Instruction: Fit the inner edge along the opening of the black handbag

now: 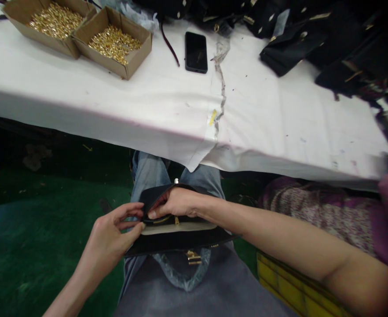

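Observation:
A black handbag (184, 240) lies across my lap with its mouth open, showing a pale lining and a gold zip pull. Its handle (187, 281), wrapped in clear plastic, hangs toward my body beside a gold clasp (194, 257). My left hand (118, 224) pinches the bag's left edge between thumb and fingers. Inside the opening is my right hand (174, 203), its thumb showing against the inner wall; its other fingers are hidden in the bag, so what they hold cannot be seen.
A white-covered table (131, 105) stands before my knees. On it are two cardboard boxes of gold metal pieces (115, 44), a black phone (195, 52) and several black bags (293, 48). A yellow crate (289, 286) and a person's patterned clothing (319, 215) are at right.

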{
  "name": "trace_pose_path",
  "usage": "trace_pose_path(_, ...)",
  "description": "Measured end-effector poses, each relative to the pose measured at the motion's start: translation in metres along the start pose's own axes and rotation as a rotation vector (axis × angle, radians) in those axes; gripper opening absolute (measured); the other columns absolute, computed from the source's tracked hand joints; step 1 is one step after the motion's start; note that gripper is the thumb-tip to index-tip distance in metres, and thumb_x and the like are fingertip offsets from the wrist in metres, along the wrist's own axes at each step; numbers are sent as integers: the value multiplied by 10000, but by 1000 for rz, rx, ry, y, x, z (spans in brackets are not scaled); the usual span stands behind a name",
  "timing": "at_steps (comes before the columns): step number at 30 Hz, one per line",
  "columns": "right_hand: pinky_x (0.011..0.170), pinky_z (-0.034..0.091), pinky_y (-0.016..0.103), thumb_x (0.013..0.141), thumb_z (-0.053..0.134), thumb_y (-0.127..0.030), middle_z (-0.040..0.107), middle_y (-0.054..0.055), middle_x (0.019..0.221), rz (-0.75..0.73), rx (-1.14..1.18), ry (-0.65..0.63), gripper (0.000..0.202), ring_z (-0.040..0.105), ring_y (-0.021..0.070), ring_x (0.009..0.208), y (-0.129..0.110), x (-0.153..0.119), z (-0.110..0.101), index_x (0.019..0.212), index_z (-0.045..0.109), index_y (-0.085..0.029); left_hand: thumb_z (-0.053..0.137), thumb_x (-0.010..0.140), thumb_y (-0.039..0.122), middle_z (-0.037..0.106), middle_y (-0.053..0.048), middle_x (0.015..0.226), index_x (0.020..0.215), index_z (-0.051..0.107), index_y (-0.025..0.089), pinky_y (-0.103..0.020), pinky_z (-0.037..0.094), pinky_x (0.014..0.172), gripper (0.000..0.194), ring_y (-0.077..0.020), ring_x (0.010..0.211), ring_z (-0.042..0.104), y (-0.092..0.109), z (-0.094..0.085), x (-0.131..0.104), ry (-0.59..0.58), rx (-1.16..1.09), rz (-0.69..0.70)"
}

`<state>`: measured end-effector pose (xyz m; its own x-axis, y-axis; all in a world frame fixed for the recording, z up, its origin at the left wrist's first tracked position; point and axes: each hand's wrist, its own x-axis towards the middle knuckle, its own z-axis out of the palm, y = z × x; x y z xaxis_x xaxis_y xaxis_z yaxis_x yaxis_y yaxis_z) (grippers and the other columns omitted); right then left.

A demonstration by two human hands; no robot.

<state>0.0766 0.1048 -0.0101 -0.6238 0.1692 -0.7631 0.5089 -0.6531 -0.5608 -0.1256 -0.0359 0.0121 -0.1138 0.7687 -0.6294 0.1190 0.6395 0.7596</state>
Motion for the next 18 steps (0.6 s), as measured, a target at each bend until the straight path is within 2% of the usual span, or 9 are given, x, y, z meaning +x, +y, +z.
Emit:
trace_pose_path(4, 797, 551, 260, 640, 1000, -315, 826, 0, 901, -29, -6, -25, 233, 728, 202, 880, 1, 1, 2, 812, 870, -227, 845, 854, 378, 812, -84, 1189, 1309, 758, 219, -391, 716, 911, 490, -294, 996, 835, 0, -2, 1, -5, 48, 4)
trace_pose_path(9, 780, 550, 273, 607, 1028, -324, 822, 3, 907, -42, -32, -11, 281, 726, 221, 890, -3, -1, 2, 807, 858, -225, 850, 838, 406, 814, -97, 1177, 1306, 758, 201, -412, 720, 904, 519, -307, 978, 837, 5, -1, 3, 1, 80, 9)
trace_pose_path(13, 732, 536, 263, 642, 988, -293, 805, -6, 864, -9, -61, -2, 219, 706, 211, 854, -6, -5, 2, 797, 850, -227, 871, 823, 399, 816, -96, 1164, 1306, 744, 194, -390, 719, 889, 540, -300, 969, 839, 4, 0, 4, -23, 52, -13)
trace_pose_path(18, 716, 509, 256, 703, 915, -218, 775, -19, 808, -53, -73, -59, 111, 674, 182, 786, -6, -5, 1, 755, 816, -218, 899, 820, 391, 813, -92, 1182, 1325, 719, 195, -344, 713, 854, 571, -288, 964, 841, 1, 1, 5, -24, 13, -34)
